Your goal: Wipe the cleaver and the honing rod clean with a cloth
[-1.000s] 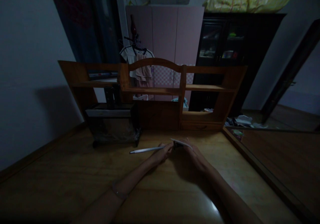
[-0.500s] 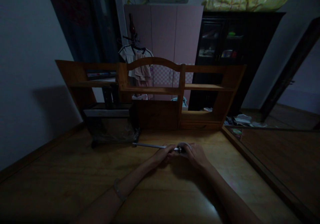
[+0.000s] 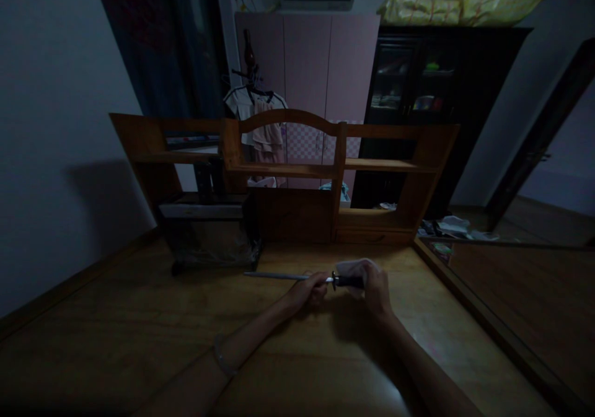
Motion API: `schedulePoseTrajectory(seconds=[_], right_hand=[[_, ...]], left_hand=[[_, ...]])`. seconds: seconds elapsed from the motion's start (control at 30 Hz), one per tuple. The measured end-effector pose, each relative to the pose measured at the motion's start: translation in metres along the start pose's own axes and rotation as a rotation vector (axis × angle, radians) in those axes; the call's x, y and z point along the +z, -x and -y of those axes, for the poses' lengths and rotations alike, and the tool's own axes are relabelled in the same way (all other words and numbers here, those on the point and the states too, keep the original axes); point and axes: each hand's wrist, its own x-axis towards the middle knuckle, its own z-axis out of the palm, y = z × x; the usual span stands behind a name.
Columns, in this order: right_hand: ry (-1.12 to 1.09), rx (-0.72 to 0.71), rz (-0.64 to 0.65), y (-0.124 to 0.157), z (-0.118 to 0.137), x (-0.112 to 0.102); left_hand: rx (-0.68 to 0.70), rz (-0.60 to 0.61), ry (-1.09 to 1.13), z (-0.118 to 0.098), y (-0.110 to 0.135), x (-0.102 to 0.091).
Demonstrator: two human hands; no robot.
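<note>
A honing steel [image 3: 274, 276], a thin grey rod with a dark guard and black handle [image 3: 348, 281], is held level above the wooden desk, its tip pointing left. My left hand [image 3: 307, 292] is closed around the rod just left of the guard. At the other end, my right hand [image 3: 377, 288] grips a pale cloth [image 3: 348, 266] folded about the handle's rear part. The cloth hides the handle's end, and the palm-side fingers of my right hand are partly out of sight.
A wooden shelf unit [image 3: 297, 170] spans the back of the desk [image 3: 288, 367]. A dark box-like appliance [image 3: 209, 237] stands at its left, below the shelf. A raised wooden edge [image 3: 478, 311] runs along the right, and a wall [image 3: 56, 132] rises on the left.
My right hand has slid right along the handle with the cloth, uncovering the black handle beside the guard. My left hand keeps hold of the rod.
</note>
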Motion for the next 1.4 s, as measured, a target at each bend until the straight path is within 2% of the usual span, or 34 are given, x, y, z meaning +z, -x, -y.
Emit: schedulePoseTrajectory(seconds=[0.1,0.2,0.4,0.57,0.63,0.7,0.77,0.8,0.9,1.07,1.3,1.4], right_hand=[[-0.273,0.229,-0.193,-0.009,-0.008,-0.002],[-0.39,0.359,-0.286,-0.021,-0.019,-0.01],[-0.727,0.642,-0.353,-0.033,-0.033,-0.029],[-0.899,0.762,-0.216,-0.033,-0.019,-0.025],[-0.971,0.797,-0.091,-0.031,-0.008,-0.022],[-1.071,0.845,0.106,-0.028,0.002,-0.019],[-1.146,0.867,0.245,-0.025,0.009,-0.017],[-1.158,0.861,0.256,-0.024,0.011,-0.017],[-1.122,0.8,0.179,-0.024,0.014,-0.016],[-1.098,0.798,0.147,-0.026,0.011,-0.016],[-1.145,0.78,-0.052,-0.033,-0.002,-0.023],[-1.222,0.732,-0.041,-0.034,-0.007,-0.024]], left_hand=[[0.011,-0.009,0.037,0.001,0.0,-0.001],[0.052,-0.016,0.089,0.004,-0.002,-0.005],[0.051,0.082,0.329,0.005,-0.007,-0.023],[0.063,0.035,0.348,0.0,-0.006,-0.029],[0.069,0.004,0.318,-0.001,-0.007,-0.029],[0.082,-0.016,0.291,0.0,-0.008,-0.028],[0.083,-0.025,0.269,0.002,-0.009,-0.029],[0.072,-0.024,0.261,0.002,-0.009,-0.029],[0.052,-0.035,0.24,0.003,-0.01,-0.032],[0.083,-0.061,0.232,0.003,-0.012,-0.037],[0.09,-0.103,0.23,0.005,-0.016,-0.046],[0.064,-0.108,0.224,0.007,-0.017,-0.048]])
